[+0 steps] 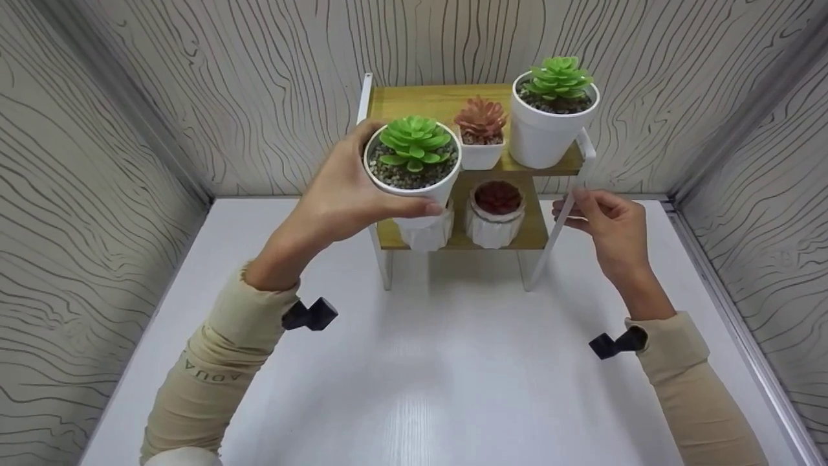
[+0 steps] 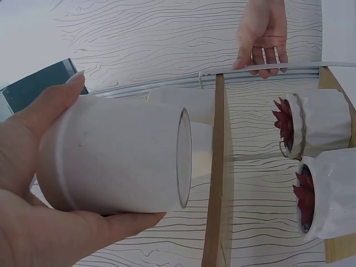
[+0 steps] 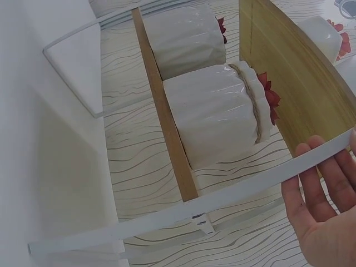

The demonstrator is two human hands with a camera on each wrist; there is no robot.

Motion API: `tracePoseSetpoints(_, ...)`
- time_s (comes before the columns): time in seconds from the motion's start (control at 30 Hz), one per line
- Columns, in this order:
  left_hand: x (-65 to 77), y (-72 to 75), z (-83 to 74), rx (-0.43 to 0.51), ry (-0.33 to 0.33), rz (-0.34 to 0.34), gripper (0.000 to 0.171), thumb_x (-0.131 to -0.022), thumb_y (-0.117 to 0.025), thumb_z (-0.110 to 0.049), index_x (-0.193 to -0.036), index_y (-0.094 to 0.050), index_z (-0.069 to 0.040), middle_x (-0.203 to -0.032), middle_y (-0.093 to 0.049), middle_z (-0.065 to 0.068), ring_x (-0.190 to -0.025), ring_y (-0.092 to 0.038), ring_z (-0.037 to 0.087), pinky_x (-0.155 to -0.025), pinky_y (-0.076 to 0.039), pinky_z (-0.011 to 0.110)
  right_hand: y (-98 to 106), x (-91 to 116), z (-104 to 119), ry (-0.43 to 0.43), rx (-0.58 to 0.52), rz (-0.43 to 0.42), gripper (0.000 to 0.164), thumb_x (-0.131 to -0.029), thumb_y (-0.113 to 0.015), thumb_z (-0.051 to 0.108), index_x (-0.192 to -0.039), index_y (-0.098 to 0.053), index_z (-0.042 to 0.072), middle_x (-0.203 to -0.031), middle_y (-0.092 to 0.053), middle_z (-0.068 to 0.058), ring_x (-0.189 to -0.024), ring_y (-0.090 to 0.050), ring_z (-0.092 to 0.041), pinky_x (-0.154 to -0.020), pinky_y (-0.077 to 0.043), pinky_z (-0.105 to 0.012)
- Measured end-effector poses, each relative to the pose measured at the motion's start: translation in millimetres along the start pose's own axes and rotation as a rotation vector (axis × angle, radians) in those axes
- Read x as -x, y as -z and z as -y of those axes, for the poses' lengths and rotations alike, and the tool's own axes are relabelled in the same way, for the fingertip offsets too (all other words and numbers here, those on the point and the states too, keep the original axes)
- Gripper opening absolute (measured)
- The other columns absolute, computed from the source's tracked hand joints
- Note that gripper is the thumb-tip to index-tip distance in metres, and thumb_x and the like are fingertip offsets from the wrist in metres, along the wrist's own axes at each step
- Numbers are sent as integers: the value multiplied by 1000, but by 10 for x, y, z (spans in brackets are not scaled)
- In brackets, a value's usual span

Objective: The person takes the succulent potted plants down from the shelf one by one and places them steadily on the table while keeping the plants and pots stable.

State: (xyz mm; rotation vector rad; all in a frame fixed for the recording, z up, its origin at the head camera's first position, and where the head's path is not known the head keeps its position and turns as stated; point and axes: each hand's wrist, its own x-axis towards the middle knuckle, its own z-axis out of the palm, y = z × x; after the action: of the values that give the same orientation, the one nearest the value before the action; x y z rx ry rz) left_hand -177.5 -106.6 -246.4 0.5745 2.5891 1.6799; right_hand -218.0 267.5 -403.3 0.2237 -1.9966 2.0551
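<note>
My left hand (image 1: 333,197) grips a white round pot (image 2: 117,153) with a green succulent (image 1: 414,142) and pebbles, thumb and fingers wrapped round its sides. This pot is in front of the left part of the two-tier shelf's wooden top board (image 1: 420,97), and the head view does not show whether it touches the board. My right hand (image 1: 614,226) holds the shelf's white right side frame (image 3: 267,177), fingers behind the bar and thumb at its front. On the top board stand a reddish succulent in a small white pot (image 1: 480,155) and another green succulent in a tall white pot (image 1: 543,136).
The lower board (image 1: 456,241) bears two white crinkled pots, one on the right (image 1: 495,226) and one on the left (image 1: 427,234), both with dark red plants. A white table (image 1: 414,362) supports the shelf. Wood-grain panels (image 1: 259,84) enclose the back and sides.
</note>
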Motion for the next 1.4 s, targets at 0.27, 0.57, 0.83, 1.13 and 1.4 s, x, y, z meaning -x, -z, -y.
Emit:
tracePoseSetpoints(0.27,61,-35,102,28,4,12,99,-63,-103,-21,-147,-51,-12,-137,-65,0,-128,-61,14,-116,-49,35,-1,-3,-18,-2,-24,3,28,-103,-68,18,-106,-74,-10,-94,-83,-6,-92,-80,-17,-86,-65,-28)
tracePoseSetpoints(0.57,202,-42,247,75,-16,-13,100,-63,-103,-19,-148,-50,-13,-135,-65,-2,-126,-62,13,-114,-50,35,19,3,-25,-5,-16,5,31,-103,-68,18,-108,-73,-12,-98,-82,-12,-95,-80,-21,-86,-65,-28)
tracePoseSetpoints(0.83,346,7,338,109,-20,-59,102,-63,-102,-14,-150,-49,-11,-135,-66,0,-126,-63,15,-113,-51,36,22,2,-36,6,-21,15,29,-103,-68,17,-108,-74,-11,-97,-82,-12,-93,-80,-19,-86,-65,-28)
tracePoseSetpoints(1.13,431,-30,473,85,-33,-52,102,-63,-102,-14,-150,-49,-10,-137,-65,1,-128,-62,16,-114,-51,37,31,0,-38,24,-46,6,29,-103,-68,15,-108,-73,-13,-93,-82,-9,-92,-80,-18,-86,-65,-28)
tracePoseSetpoints(1.4,547,-19,574,35,-4,-55,101,-62,-103,-18,-148,-51,-11,-136,-65,0,-127,-62,17,-113,-51,39,-21,-5,-61,16,-43,-31,30,-103,-67,13,-107,-71,-16,-89,-82,-8,-88,-80,-18,-84,-66,-30)
